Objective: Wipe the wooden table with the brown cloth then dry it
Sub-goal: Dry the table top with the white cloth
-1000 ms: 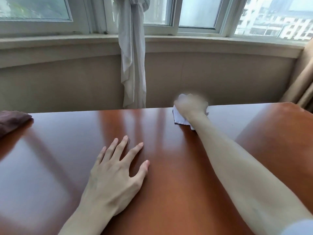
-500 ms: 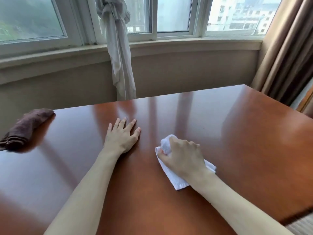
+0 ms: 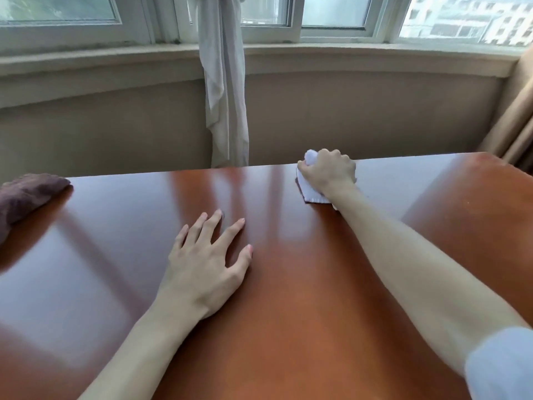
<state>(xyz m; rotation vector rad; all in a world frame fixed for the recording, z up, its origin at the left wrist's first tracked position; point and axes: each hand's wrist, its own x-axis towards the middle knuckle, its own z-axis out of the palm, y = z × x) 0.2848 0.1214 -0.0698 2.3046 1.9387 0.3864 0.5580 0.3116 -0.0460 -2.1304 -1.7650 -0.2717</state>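
Note:
The glossy wooden table (image 3: 288, 327) fills the lower view. My right hand (image 3: 328, 171) reaches to the table's far edge and grips a bunched white cloth (image 3: 311, 194), pressing it onto the wood. My left hand (image 3: 207, 264) lies flat on the table near the middle, fingers spread and straight. The brown cloth (image 3: 26, 197) lies crumpled at the far left edge of the table, away from both hands.
Behind the table runs a beige wall and sill under windows. A knotted white curtain (image 3: 225, 96) hangs down to the table's far edge. A tan curtain (image 3: 516, 125) hangs at the right, beside the table's far right corner.
My right hand has pushed the white cloth from the near middle of the table out to the far edge. My left hand stays flat in place.

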